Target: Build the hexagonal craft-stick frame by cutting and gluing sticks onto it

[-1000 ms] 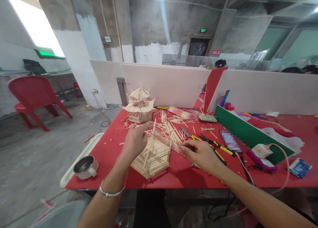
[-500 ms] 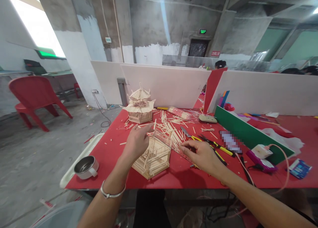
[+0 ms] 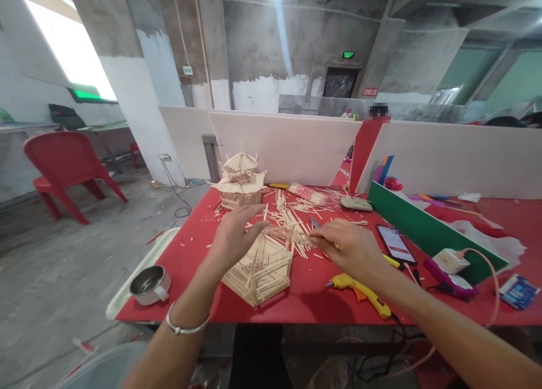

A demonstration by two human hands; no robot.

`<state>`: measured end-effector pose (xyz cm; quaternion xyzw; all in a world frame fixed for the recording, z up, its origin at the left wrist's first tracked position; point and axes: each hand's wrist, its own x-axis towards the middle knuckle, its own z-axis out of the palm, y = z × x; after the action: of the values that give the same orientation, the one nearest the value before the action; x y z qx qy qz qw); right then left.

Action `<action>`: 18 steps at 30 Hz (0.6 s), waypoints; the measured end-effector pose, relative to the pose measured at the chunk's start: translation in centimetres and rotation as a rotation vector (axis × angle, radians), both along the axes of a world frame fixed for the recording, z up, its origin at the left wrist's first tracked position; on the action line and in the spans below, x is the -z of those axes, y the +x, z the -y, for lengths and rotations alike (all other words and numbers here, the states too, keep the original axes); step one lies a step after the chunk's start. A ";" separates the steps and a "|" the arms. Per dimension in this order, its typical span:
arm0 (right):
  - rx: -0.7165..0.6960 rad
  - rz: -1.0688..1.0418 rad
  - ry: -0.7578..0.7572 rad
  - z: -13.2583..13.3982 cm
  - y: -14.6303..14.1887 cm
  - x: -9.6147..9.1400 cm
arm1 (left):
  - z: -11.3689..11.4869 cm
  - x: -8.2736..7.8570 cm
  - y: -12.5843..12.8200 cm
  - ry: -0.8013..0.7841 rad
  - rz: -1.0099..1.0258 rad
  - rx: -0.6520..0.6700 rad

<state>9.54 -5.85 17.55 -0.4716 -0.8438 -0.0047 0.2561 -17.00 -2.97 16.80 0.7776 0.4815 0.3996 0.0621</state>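
Note:
My right hand is closed on one end of a clear plastic ruler, which stretches leftward over the table. Beneath my left hand stands a hexagonal frame of thin wooden sticks with slanting posts. The left thumb and fingers are apart, close to an upright stick and the ruler's far end; whether they touch is unclear. Behind that hand is a finished-looking stick pagoda with two roofs. Loose sticks lie scattered between the pagoda and my right hand.
A yellow glue gun lies at the front of the red table. To the left stands a metal cup. On the right are a phone, a green board and a charger. A computer mouse sits farther back.
My right hand has taken hold of the clear ruler and lifted it off the table, uncovering the glue gun. My left hand's thumb and fingers have spread apart.

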 end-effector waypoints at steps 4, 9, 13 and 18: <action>-0.214 0.267 0.275 -2.4 -1.9 -5.1 | -0.1 -2.7 0.6 -0.052 -0.076 0.058; -0.349 0.342 0.452 -6.3 -4.7 -8.5 | -0.1 -5.7 1.0 -0.261 -0.072 0.100; -0.420 0.321 0.462 -8.9 -5.5 -8.7 | 0.5 -6.8 0.8 -0.494 0.097 0.109; -0.373 0.233 0.515 -8.9 -6.1 -8.4 | -0.3 -6.5 0.8 -0.535 0.241 0.064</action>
<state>3.47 3.07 25.97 -0.2254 -0.9103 -0.2246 0.2648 -16.24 -2.64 23.31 0.6953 0.5342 0.3457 0.3341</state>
